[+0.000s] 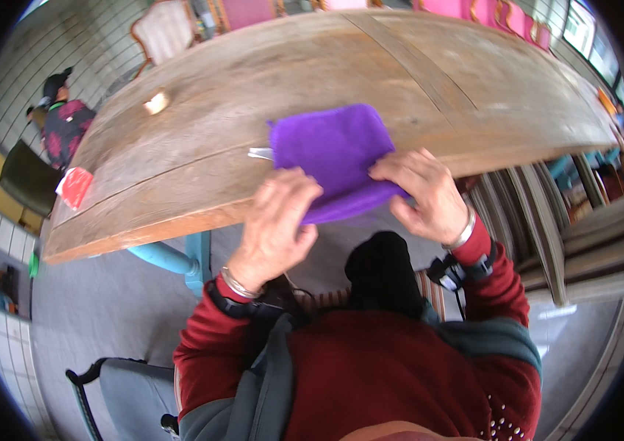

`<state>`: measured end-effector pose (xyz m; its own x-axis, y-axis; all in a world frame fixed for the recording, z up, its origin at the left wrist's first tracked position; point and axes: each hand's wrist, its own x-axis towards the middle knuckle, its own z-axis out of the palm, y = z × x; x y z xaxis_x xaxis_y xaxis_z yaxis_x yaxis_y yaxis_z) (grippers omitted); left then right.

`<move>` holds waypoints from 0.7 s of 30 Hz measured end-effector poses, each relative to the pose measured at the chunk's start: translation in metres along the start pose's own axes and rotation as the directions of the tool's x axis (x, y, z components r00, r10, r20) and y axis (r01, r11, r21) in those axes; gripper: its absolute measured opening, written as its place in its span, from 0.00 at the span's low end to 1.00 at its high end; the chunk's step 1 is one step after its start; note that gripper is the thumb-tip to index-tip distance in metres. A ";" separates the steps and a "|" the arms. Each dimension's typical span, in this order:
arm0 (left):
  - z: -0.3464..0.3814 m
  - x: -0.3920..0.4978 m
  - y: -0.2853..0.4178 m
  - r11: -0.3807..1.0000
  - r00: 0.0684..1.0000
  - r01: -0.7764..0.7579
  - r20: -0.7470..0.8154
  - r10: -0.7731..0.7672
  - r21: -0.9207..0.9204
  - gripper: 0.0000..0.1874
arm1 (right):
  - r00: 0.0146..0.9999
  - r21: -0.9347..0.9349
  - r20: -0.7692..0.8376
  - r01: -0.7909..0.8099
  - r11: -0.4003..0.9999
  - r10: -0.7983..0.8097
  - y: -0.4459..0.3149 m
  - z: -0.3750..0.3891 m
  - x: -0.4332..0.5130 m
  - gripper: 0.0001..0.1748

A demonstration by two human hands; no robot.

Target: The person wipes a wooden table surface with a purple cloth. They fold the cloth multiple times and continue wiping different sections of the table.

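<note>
A purple cloth (334, 140) lies on the wooden table (224, 99), its near edge bunched into a fold at the table's front edge. My left hand (276, 220) has its fingers over the cloth's near left corner. At the near right corner, my right hand (422, 190) has thumb and fingers around the fold. The cloth's white tag (260, 153) sticks out from its left side. The undersides of both hands' fingers are partly hidden.
A red-and-white packet (76, 187) lies near the table's left end. A small pale object (156, 102), blurred, sits farther back. A person (64, 124) is beyond the left end. Upholstered chairs (163, 30) line the far side; a grey chair (135, 394) is at lower left.
</note>
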<state>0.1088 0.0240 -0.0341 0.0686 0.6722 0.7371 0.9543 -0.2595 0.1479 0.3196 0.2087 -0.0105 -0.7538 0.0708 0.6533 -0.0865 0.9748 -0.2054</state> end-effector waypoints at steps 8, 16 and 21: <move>-0.007 0.014 -0.024 0.997 0.991 0.003 0.130 0.006 -0.073 0.27 | 1.000 -0.072 -0.015 0.024 0.997 -0.025 0.033 0.007 -0.004 0.25; -0.028 0.044 -0.037 0.774 0.876 0.472 0.327 -0.356 -0.422 0.13 | 0.948 0.447 0.067 -0.307 0.840 0.311 0.046 -0.006 0.025 0.14; -0.015 0.059 -0.061 0.484 0.791 0.586 0.330 -0.515 -0.650 0.13 | 0.892 0.486 0.061 -0.419 0.767 0.449 0.060 0.004 0.040 0.18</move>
<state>0.0501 0.0693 0.0107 -0.3415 0.8941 0.2897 0.3132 -0.1823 0.9320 0.2816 0.2692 0.0009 -0.7505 0.4878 0.4458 -0.0668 0.6151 -0.7856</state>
